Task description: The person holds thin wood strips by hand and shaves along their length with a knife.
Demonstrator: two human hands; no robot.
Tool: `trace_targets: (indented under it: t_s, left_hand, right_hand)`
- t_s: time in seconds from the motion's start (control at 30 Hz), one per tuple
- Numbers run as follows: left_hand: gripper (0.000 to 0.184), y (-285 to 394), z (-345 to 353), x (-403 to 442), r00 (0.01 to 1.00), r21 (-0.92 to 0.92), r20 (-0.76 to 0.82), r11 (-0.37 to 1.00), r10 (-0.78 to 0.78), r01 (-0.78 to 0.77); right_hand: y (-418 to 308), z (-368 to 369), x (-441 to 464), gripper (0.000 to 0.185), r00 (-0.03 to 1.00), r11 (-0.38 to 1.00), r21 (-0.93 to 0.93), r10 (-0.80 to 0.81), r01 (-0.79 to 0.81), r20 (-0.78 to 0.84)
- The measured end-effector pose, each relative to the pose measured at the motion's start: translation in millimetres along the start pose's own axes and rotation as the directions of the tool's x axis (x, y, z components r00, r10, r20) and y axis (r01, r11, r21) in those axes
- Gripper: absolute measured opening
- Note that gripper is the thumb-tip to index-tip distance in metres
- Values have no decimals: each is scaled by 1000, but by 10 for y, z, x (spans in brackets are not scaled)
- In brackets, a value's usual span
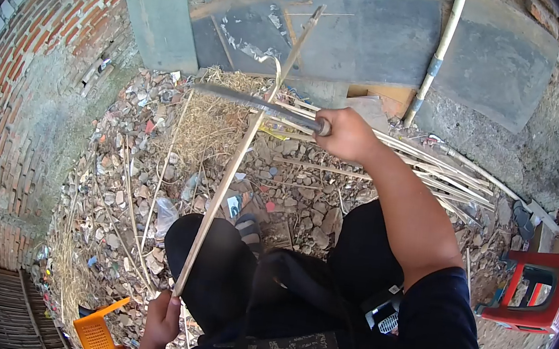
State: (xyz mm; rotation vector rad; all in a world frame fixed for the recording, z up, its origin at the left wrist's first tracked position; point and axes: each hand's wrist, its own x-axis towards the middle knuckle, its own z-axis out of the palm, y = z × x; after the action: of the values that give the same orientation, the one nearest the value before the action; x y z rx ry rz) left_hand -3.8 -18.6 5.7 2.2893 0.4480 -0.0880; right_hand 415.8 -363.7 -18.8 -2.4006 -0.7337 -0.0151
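Observation:
My right hand (348,135) is wrapped round the short handle of a machete (233,96), its long blade pointing left. The blade crosses a long bamboo strip (221,192) at its upper part, where a pale curled shaving (277,69) stands off the strip. At the strip's near end, my left hand (163,317) grips it with the thumb along the top. The strip slants up and away past my bent knee (204,249), its far end near the panels. Whether it rests on the knee I cannot tell.
Several bamboo strips (427,166) lie in a bundle to the right. Thin shavings (212,128) are heaped on the rubble ground (309,213). An orange chair (99,334) is at lower left, a red plastic stool (544,294) at right. A pipe (441,51) leans against grey panels (380,37).

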Motion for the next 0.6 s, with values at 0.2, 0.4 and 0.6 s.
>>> trace_targets:
  t_s: [0.2, 0.4, 0.6]
  left_hand:
    - [43, -57, 12, 41, 999, -81, 25, 995, -48, 50]
    - [43, -10, -141, -90, 995, -24, 73, 998, -62, 64]
    - [41, -70, -25, 32, 997, -6, 53, 998, -58, 58]
  right_hand:
    - [-304, -27, -61, 21, 929, 887, -347, -357, 306, -94]
    - [211, -61, 118, 21, 955, 961, -143, 205, -238, -212]
    - [-59, 1, -27, 23, 976, 949, -251, -211, 192, -50]
